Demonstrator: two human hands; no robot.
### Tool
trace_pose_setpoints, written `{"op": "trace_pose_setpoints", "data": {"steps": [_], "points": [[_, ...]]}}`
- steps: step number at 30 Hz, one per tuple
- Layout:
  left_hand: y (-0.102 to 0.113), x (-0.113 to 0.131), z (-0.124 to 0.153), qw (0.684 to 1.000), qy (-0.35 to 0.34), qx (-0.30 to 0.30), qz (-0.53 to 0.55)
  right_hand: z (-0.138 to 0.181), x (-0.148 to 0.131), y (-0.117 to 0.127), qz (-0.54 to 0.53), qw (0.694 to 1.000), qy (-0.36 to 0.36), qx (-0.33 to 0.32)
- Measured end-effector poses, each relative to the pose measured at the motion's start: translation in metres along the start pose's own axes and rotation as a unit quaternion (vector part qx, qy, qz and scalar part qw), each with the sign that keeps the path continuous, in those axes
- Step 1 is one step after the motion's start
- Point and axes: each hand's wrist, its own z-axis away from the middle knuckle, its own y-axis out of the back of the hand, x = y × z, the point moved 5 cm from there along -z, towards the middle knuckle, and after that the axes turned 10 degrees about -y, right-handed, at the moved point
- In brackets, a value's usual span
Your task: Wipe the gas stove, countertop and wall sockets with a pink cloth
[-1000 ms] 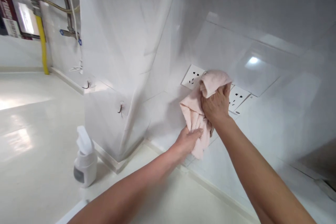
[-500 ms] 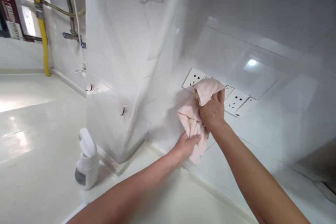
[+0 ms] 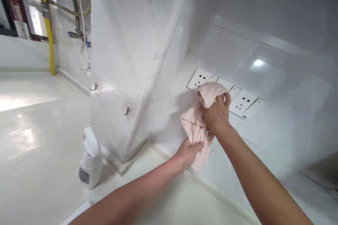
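Note:
A crumpled pale pink cloth point(image 3: 196, 126) is pressed against the white tiled wall, just below a white wall socket point(image 3: 200, 78). My right hand point(image 3: 216, 114) is on top, shut on the cloth's upper fold. My left hand point(image 3: 188, 152) grips the lower part of the cloth near the bottom of the wall. A second white socket point(image 3: 243, 102) sits just right of my right hand. A white spray bottle point(image 3: 91, 160) stands on the white countertop point(image 3: 39, 130), left of the tiled corner and apart from both hands.
A tiled pillar corner point(image 3: 126, 70) juts out left of my hands, with small metal hooks point(image 3: 127, 109) on it. Behind it run a yellow gas pipe point(image 3: 50, 38) and metal pipes with blue-handled valves point(image 3: 77, 35). A window point(image 3: 34, 14) is at the far upper left.
The cloth and both hands have slid slightly down the wall, so the sockets show more fully. The view has shifted a little, moving the scene rightward in the picture.

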Motion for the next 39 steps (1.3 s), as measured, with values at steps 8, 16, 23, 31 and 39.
{"op": "trace_pose_setpoints", "data": {"steps": [8,16,23,31,39], "points": [[-0.003,0.007,0.001,1.000,-0.001,-0.007,0.004,-0.012,0.008,0.024,0.019,0.999,-0.017,0.045],[0.004,-0.004,0.007,0.999,0.015,0.002,-0.029,0.034,-0.016,-0.016,0.008,0.996,0.084,-0.029],[0.008,-0.012,0.005,1.000,0.018,0.002,-0.015,0.021,-0.002,-0.009,0.008,0.999,0.012,0.029],[0.018,-0.027,0.012,0.999,0.018,0.006,-0.033,0.037,-0.005,-0.020,-0.024,0.999,0.037,-0.016],[0.028,-0.032,0.010,0.998,0.033,0.039,-0.037,0.018,0.001,-0.013,-0.121,0.992,0.008,-0.040]]}}
